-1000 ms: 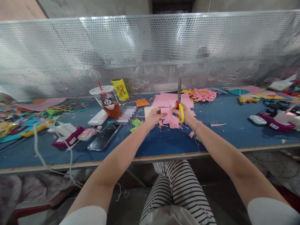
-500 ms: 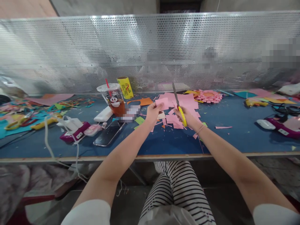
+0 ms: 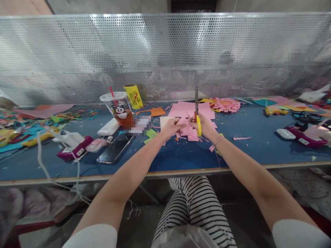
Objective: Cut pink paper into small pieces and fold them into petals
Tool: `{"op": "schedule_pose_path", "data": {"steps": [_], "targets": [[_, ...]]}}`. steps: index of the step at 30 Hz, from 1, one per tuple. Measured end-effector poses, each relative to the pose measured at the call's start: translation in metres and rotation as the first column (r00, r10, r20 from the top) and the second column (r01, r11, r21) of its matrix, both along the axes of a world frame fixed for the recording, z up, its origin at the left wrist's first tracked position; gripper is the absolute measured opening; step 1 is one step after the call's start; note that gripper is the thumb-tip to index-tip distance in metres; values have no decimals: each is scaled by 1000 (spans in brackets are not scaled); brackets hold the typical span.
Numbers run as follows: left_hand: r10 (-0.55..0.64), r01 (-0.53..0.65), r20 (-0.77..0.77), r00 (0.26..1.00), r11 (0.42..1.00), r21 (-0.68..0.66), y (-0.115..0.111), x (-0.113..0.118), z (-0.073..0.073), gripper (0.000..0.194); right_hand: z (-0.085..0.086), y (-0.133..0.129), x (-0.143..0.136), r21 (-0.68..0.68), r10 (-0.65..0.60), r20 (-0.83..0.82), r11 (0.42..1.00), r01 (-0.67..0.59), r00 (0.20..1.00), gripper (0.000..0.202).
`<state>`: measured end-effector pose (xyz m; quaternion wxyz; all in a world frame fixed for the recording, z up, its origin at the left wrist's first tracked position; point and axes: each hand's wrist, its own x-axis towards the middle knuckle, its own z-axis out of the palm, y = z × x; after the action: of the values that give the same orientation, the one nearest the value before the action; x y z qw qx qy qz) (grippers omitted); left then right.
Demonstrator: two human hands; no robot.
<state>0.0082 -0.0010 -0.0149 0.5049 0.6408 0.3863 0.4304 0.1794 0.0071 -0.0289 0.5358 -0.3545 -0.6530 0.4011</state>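
Note:
My left hand [image 3: 169,128] is closed on a small piece of pink paper [image 3: 183,122], pinched between thumb and fingers. My right hand [image 3: 207,126] grips a pair of scissors [image 3: 198,124] with a yellow handle, the metal blades pointing up and away from me. The fingertips of that hand reach the right edge of the same piece; whether they pinch it I cannot tell. Larger pink sheets [image 3: 178,109] lie behind both hands, with pink scraps around them. Beyond my right hand rests a ruffled pink paper flower [image 3: 226,105].
At left stand a drink cup [image 3: 121,115], a phone [image 3: 113,150], a purple power strip [image 3: 74,148] with white cables, and a yellow roll [image 3: 133,96]. Another power strip [image 3: 306,137] and a yellow glue gun [image 3: 275,111] lie right. A perforated metal screen [image 3: 116,51] closes the back.
My left hand has brought the small pink piece down and right, close to my right hand. The scissors' blades have swung to point straighter up. The view has shifted slightly.

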Motion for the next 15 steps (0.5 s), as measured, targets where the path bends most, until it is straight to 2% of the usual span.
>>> {"op": "schedule_pose_path", "data": {"steps": [3,7,10,15], "targets": [[4,0,104,995,999,-42,2,-1,0,22,2,0,0,36,-44,-3,998,44,999,28],[49,-5,266,963,987,-161,4,-1,0,30,4,0,1,64,-24,-78,998,29,997,25],[40,12,287,957,984,-179,2,-2,2,24,4,1,2,79,12,-125,997,-3,992,25],[16,11,259,966,994,-104,0,-3,4,13,2,-2,1,71,66,-168,996,-55,984,22]]}}
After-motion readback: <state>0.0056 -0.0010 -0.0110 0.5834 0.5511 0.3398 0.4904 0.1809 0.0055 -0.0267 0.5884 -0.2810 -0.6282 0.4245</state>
